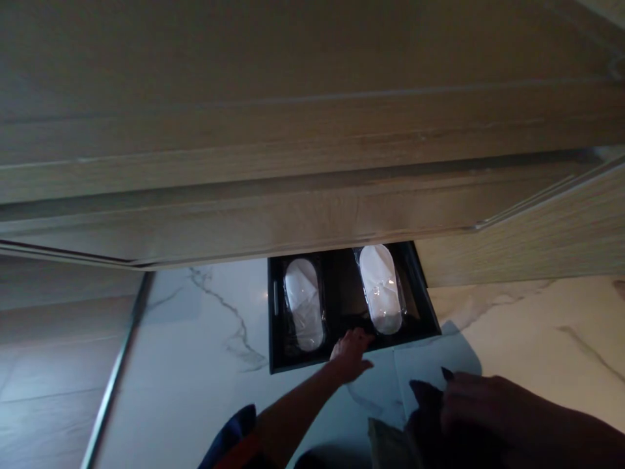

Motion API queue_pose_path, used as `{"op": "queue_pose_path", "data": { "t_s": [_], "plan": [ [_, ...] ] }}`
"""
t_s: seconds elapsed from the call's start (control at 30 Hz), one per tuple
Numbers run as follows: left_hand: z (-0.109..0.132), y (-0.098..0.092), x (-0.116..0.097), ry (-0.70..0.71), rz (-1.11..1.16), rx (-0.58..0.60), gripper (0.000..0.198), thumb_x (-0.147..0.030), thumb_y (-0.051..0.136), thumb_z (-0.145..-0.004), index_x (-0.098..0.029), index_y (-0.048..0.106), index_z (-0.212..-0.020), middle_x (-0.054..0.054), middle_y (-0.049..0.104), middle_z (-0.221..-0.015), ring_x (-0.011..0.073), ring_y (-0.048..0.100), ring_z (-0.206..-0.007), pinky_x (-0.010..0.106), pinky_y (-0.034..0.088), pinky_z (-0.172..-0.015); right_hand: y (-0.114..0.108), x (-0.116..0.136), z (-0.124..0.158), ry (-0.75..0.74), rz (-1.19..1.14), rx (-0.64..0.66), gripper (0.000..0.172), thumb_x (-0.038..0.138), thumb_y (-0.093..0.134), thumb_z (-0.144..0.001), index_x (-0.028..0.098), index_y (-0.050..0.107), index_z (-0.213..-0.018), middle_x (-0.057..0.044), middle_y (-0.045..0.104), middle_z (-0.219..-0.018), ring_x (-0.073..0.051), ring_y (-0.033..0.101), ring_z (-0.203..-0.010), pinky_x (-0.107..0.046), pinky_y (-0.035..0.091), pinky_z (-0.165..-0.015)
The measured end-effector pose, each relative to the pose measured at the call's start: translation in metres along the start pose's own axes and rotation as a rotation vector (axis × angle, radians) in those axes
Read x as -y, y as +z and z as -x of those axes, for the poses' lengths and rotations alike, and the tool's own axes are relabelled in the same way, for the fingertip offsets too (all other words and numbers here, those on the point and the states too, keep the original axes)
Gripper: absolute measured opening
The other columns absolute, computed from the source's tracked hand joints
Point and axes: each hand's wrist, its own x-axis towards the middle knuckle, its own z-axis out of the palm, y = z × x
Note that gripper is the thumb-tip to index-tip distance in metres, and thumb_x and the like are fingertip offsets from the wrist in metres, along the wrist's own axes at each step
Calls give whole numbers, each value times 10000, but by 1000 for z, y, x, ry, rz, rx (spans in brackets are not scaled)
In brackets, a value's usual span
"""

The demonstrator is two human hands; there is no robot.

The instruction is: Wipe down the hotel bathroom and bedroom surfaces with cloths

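A black tray [278,345] lies on the marble floor, half under a wooden cabinet. It holds two white slippers in clear wrapping, one on the left [303,305] and one on the right [381,288]. My left hand [350,355] reaches down to the tray's front rim between the two slippers, fingers curled over the edge. My right hand [481,404] is close to the camera at the lower right, in shadow. Its fingers are bent around a dark thing [424,407] that I cannot make out, above something beige [385,446].
The wooden cabinet front [293,130] fills the upper half of the view and overhangs the tray. An open cabinet door [537,228] stands to the right. White veined marble floor [205,365] meets wood flooring [49,365] at a metal strip on the left.
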Motion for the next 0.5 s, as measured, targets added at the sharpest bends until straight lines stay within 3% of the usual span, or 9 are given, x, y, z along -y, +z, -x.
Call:
{"op": "queue_pose_path", "data": {
  "t_s": [0.07,0.13,0.23,0.37,0.43,0.5],
  "plan": [
    [25,18,17,94,-99,65,650,-92,491,-832,-352,426,-1424,39,530,-1405,266,538,-1223,422,456,-989,-14,10,-4,-28,5,24,494,98,475,-635,249,597,-1090,-46,592,-1115,-217,546,-1060,-340,474,-874],
    [27,17,28,126,-143,24,666,-42,393,-853,-353,402,-1442,4,514,-1431,224,530,-1244,382,451,-1002,-20,16,-5,-63,-5,33,470,107,474,-671,236,597,-1106,-57,579,-1152,-215,526,-1086,-336,454,-897],
    [-2,-20,32,108,-228,-53,649,-26,370,-858,-324,430,-1432,-1,530,-1417,218,534,-1238,347,454,-983,-11,12,-4,-80,2,20,386,144,493,-730,227,606,-1089,-60,595,-1107,-204,545,-1024,-308,455,-839],
    [-44,-77,25,71,-313,-91,629,-13,337,-872,-277,444,-1432,77,579,-1353,291,571,-1170,429,447,-961,22,-6,1,-22,78,-4,270,231,549,-793,268,651,-1041,-44,631,-1062,-206,586,-939,-285,456,-733],
    [-48,-90,8,45,-317,-120,587,-39,380,-878,-258,475,-1415,123,543,-1382,338,527,-1224,501,387,-1027,40,-9,2,-18,131,39,259,294,575,-804,311,669,-1044,-23,644,-1091,-231,607,-937,-293,472,-704],
    [-34,-91,-25,-38,-285,-174,634,-111,562,-833,-246,438,-1440,163,427,-1475,400,408,-1330,569,307,-1087,57,-4,1,-32,130,96,305,292,600,-769,326,678,-1063,-13,647,-1123,-257,623,-958,-311,502,-714]
  ]
}}
